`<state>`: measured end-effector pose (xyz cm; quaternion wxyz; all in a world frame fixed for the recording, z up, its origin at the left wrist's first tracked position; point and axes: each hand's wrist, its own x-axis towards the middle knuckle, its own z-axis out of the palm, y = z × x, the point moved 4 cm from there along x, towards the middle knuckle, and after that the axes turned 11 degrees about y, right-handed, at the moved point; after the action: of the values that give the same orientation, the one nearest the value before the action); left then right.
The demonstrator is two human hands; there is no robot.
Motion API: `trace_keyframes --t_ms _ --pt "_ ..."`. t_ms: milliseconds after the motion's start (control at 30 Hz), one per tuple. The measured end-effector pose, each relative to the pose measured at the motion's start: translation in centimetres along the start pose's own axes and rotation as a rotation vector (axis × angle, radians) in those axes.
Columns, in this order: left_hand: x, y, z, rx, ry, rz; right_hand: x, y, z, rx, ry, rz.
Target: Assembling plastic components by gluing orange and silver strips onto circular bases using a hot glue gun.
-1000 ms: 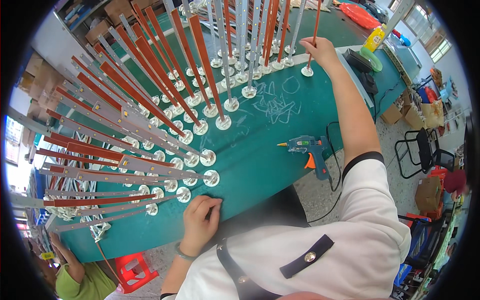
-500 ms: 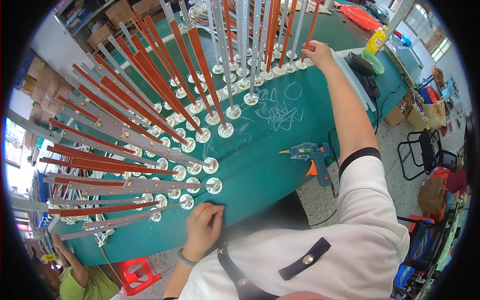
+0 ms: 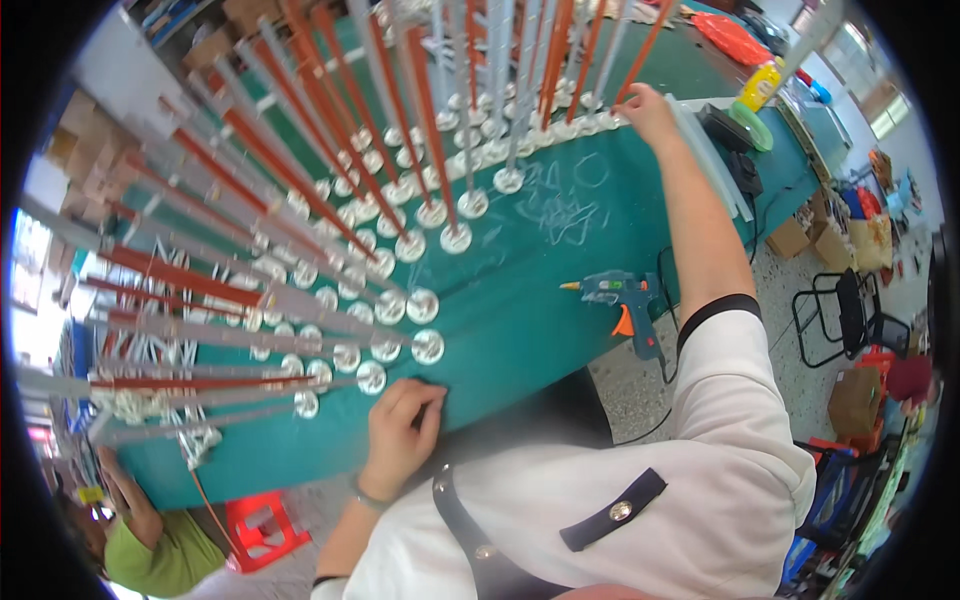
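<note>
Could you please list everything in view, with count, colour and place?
Long narrow strips: many, red-brown and grey, table's left and far parts
Round flat bases: many, white, under the strips
Flat worktable: one, green, centre
Scribbled lines: several, white, table's middle
Plastic glue gun: one, blue with orange trigger, table's near right
Bottle: one, yellow, table's far right
Rounded object: one, green, beside the bottle
Crumpled sheet: one, red, far table end
Plastic stool: one, red, lower left
Framed metal chair: one, black, right floor
Cardboard boxes: several, brown, right floor
Co-worker: one at lower left, green top
Background clutter: too blurred to count
Left hand: one, bare, curled at table's near edge
Right hand: one, bare, fingers at rightmost red-brown strip
</note>
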<state>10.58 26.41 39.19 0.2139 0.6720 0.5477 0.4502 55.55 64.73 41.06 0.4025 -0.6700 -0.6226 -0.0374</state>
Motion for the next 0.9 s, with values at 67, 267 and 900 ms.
trace_keyframes --t_ms 67,267,900 --pt "0.3 0.5 0.2 -0.015 0.006 0.041 0.5 1.6 -3.1 -0.061 0.132 -0.032" --pt "0.2 0.4 -0.5 0.01 0.023 0.048 -5.0 -13.8 -10.1 0.457 -0.24 -0.078" --pt "-0.6 0.1 -0.6 -0.016 0.032 0.065 -22.0 -33.0 -2.9 0.788 -1.19 -0.623"
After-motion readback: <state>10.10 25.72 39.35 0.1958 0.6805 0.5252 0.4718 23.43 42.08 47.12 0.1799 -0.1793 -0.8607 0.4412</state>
